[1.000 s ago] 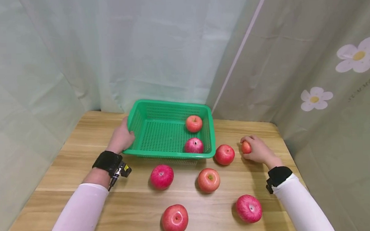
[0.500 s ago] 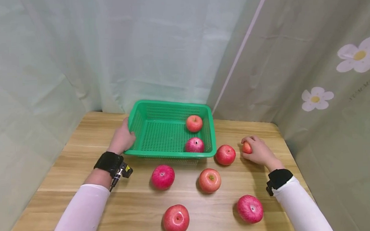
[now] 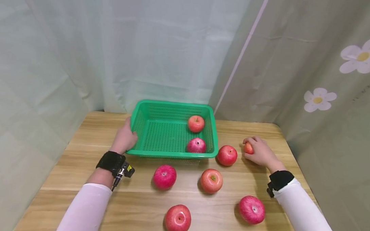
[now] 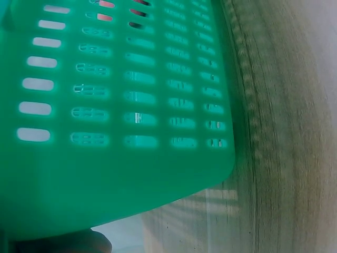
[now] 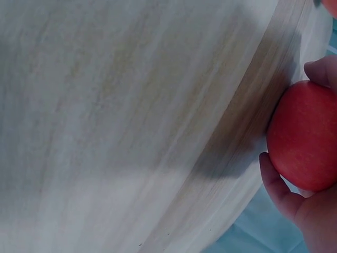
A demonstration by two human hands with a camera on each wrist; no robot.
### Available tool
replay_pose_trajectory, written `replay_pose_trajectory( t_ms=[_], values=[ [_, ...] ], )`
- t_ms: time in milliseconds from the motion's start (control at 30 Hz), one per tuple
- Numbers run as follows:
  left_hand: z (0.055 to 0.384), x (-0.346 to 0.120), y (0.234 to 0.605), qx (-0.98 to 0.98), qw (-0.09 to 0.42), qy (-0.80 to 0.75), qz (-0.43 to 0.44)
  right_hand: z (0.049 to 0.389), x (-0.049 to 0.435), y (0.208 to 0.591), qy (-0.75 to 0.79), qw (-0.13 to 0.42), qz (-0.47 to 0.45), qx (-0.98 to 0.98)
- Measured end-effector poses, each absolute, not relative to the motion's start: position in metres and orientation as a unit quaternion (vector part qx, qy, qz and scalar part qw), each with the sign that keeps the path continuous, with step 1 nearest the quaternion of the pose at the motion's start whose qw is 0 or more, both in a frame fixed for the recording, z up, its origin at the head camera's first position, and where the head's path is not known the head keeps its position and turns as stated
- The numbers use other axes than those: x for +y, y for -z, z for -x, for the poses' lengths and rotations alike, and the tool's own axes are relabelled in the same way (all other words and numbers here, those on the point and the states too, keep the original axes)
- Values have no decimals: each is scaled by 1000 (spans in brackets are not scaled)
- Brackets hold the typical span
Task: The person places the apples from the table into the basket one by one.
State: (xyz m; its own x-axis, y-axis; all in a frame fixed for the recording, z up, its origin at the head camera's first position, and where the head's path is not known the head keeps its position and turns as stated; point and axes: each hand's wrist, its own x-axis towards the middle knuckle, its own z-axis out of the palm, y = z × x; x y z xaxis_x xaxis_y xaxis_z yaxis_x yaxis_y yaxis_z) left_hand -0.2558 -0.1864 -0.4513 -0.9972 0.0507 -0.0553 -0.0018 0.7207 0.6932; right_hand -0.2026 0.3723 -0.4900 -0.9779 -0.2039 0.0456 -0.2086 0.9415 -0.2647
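My left hand [image 3: 124,138] grips the left rim of a green plastic basket [image 3: 171,154] at the back of the table; its perforated wall [image 4: 121,168] fills much of the left wrist view. Two apples lie in the basket's right end: a light red apple [image 3: 196,124] behind a darker pinkish apple [image 3: 196,145]. Over at the right, my right hand [image 3: 260,153] has its fingers and thumb around a red apple [image 5: 305,136] low at the wooden table. Just left of that hand, another red apple [image 3: 227,155] sits beside the basket's front right corner.
In front of the basket, a deep pink apple [image 3: 164,177] and a light red apple [image 3: 211,181] lie on the wooden table [image 3: 139,212]. Nearer me are a red apple [image 3: 177,220] and a pink apple [image 3: 252,209]. A pale curtain [image 3: 170,54] hangs close behind the table.
The whole head view has shifted slightly, so everything appears a little farther right. Both hands keep their places on the basket rim and the apple.
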Motion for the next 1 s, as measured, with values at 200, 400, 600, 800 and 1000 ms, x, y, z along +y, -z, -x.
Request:
replay_pose_trajectory(
  t_ms=[200, 400, 600, 800, 1000],
  values=[
    [254, -189, 450, 923, 30, -383, -17, 205, 372, 494, -142, 13, -106, -984],
    [253, -190, 448, 922, 33, -386, -13, 206, 372, 495, -152, 9, -106, -983],
    [255, -188, 448, 924, 26, -382, -19, 207, 373, 493, -147, 14, -102, -984],
    [255, -187, 447, 927, 24, -374, -24, 204, 372, 493, -151, 14, -101, -983],
    [254, -185, 448, 926, 25, -377, -24, 203, 374, 493, -154, 9, -96, -983]
  ],
)
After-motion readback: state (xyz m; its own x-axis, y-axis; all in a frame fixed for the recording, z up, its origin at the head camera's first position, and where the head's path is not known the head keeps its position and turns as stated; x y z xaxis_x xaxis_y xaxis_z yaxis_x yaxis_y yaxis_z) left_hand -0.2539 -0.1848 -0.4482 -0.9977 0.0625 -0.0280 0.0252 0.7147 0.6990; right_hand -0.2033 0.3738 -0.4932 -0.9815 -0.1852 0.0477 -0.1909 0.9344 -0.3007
